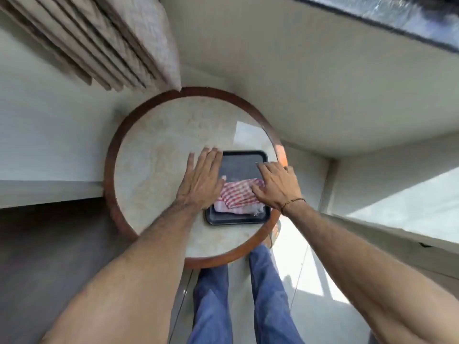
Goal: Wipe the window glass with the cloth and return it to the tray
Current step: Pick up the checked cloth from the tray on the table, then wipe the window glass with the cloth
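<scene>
A folded red-and-white checked cloth [238, 196] lies in a dark rectangular tray [244, 161] on the right side of a round table. My left hand [202, 178] hovers flat over the tray's left edge, fingers spread, with its thumb near the cloth. Over the tray's right side, my right hand [275, 184] has its fingers apart and its thumb resting against the cloth's right end. Neither hand has closed on the cloth. The window glass [387, 13] runs across the top right corner.
The round table [159, 155] has a pale stone top and a brown wooden rim. Pleated curtains [104, 40] hang at the top left. My legs in blue trousers [248, 301] stand at the table's near edge. Sunlit floor lies to the right.
</scene>
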{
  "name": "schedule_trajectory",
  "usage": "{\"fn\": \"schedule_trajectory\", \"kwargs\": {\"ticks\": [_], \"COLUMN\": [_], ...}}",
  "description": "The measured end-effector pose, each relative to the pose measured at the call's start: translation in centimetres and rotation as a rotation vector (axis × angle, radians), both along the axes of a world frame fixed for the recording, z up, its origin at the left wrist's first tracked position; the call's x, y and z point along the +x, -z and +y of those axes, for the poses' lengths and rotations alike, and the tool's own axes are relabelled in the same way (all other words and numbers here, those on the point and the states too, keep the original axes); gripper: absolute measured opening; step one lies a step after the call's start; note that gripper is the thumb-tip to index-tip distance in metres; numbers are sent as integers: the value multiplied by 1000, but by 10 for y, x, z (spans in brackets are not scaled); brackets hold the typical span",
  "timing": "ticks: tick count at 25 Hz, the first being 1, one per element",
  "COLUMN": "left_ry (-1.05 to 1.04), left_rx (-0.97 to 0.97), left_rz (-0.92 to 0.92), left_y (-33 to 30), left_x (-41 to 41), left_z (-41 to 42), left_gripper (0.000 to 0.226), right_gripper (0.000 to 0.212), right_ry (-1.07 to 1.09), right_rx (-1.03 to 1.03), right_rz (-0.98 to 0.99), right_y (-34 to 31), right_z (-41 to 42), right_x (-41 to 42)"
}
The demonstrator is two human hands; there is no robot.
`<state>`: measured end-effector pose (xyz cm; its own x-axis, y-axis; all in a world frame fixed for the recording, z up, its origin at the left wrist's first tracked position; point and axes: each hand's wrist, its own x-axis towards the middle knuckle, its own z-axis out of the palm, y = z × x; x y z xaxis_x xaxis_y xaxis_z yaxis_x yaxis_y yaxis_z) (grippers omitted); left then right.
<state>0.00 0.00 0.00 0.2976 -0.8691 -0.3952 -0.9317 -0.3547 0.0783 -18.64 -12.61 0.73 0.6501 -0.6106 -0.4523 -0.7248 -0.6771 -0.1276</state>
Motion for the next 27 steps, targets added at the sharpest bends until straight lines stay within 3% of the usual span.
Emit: {"fn": "schedule_trajectory", "kwargs": {"ticks": [4,7,12,14,16,18,21,27], "left_ry": [146,115,83,41,-60,-101,-97,86], "left_rx": [148,202,294,282,224,110,-111,-607], "left_rz": [13,-29,21,136,264,329,344,314], "left_y": [59,71,62,45,5,-42,-134,-341], "left_x": [-40,-53,-59,-56,-43,-28,-6,24], "left_z": [9,2,-6,-5,-6,-20,-61,-172], "left_gripper": [52,37,42,32,15,9,10,22], "right_gripper": [40,25,17,7,12,8,29,21], "right_ry": [-9,33,77,195,367,475,514,512], "right_rx": [64,35,98,218,361,369,214,-199], "right_rz": [148,194,193,133,27,-114,-314,-779], "right_y": [66,81,65,40,-1,-52,-147,-351], "right_z": [21,21,18,11,1,-14,-44,-134], "right_x": [-9,-11,-3,-10,-14,-19,-20,-17]}}
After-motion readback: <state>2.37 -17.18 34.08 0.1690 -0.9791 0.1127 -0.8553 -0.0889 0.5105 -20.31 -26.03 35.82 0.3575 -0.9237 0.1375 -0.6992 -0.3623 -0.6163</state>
